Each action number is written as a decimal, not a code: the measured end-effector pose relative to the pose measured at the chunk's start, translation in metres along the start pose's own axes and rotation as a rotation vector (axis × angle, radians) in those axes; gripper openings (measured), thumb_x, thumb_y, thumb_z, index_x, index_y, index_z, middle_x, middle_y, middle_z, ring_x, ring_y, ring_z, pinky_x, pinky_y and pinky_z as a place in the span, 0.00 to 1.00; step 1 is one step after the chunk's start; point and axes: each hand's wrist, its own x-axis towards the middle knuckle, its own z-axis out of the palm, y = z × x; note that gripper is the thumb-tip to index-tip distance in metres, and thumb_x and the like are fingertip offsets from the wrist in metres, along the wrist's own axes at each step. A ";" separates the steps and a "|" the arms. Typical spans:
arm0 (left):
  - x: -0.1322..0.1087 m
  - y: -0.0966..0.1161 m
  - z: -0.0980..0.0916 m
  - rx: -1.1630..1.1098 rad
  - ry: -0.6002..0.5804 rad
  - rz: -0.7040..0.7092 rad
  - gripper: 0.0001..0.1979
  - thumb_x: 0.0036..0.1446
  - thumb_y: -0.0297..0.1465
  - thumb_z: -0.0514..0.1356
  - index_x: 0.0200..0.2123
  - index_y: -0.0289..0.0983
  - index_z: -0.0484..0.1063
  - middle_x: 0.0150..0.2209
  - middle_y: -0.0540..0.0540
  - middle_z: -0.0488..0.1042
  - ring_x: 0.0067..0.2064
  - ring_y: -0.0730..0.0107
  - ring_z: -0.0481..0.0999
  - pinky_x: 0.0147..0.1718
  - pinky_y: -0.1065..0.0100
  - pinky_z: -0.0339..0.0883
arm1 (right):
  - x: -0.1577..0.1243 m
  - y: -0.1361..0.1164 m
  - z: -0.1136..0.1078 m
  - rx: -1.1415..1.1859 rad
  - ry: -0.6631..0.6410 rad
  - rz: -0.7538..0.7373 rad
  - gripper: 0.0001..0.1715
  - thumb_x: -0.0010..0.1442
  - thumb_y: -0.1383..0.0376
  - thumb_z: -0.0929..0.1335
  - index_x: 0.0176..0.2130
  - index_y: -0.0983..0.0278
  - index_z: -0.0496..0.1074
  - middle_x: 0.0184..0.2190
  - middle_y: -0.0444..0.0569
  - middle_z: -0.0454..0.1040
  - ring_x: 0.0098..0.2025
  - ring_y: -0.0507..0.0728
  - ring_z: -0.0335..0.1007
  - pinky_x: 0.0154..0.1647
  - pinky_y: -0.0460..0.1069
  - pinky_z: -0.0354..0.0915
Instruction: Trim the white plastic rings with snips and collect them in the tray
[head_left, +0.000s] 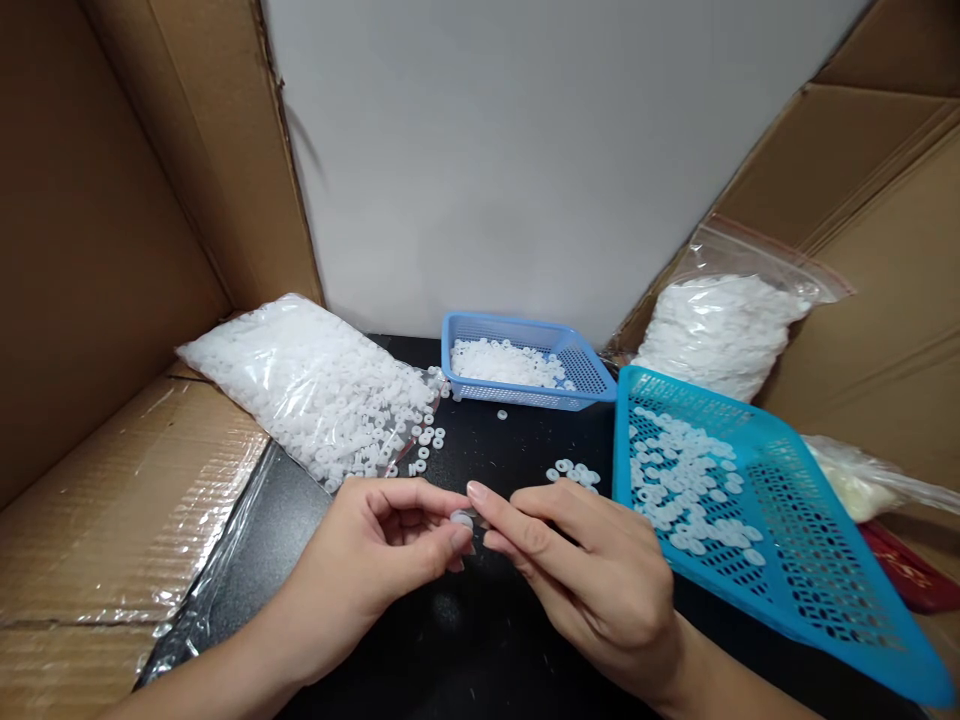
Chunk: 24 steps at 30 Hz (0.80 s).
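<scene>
My left hand (390, 550) and my right hand (577, 570) meet over the black table (495, 640), fingertips together. Between them they pinch a small white plastic ring (462, 519); the left thumb and forefinger are closed on it and the right forefinger and thumb touch it from the other side. A few loose white rings (574, 472) lie on the table just beyond the right hand. More rings (424, 445) spill from an open clear bag (315, 385) at the left.
A small blue basket (525, 335) with white rings stands at the back. A larger turquoise basket (795, 560) holding rings tilts at the right. A second full bag (724, 330) leans behind it. Cardboard boxes (97, 510) flank both sides; a white wall is behind.
</scene>
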 end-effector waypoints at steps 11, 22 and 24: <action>-0.002 -0.001 0.000 -0.014 -0.005 -0.013 0.09 0.47 0.32 0.76 0.34 0.38 0.88 0.26 0.48 0.82 0.27 0.75 0.75 0.29 0.76 0.70 | 0.000 -0.002 -0.002 -0.021 -0.013 -0.003 0.21 0.69 0.72 0.68 0.60 0.64 0.76 0.28 0.47 0.79 0.26 0.53 0.68 0.25 0.48 0.62; -0.002 -0.001 0.001 -0.028 -0.025 -0.013 0.10 0.48 0.34 0.76 0.35 0.38 0.88 0.27 0.46 0.83 0.27 0.74 0.75 0.29 0.74 0.71 | 0.002 -0.002 -0.003 -0.110 -0.025 -0.047 0.15 0.71 0.71 0.66 0.54 0.67 0.79 0.26 0.47 0.78 0.25 0.52 0.66 0.25 0.48 0.60; -0.003 -0.002 0.001 -0.028 -0.039 -0.011 0.09 0.49 0.33 0.76 0.35 0.38 0.88 0.28 0.46 0.84 0.27 0.74 0.75 0.29 0.75 0.71 | 0.003 -0.002 -0.004 -0.121 -0.024 -0.053 0.15 0.71 0.71 0.66 0.53 0.67 0.79 0.26 0.47 0.78 0.24 0.52 0.66 0.24 0.48 0.59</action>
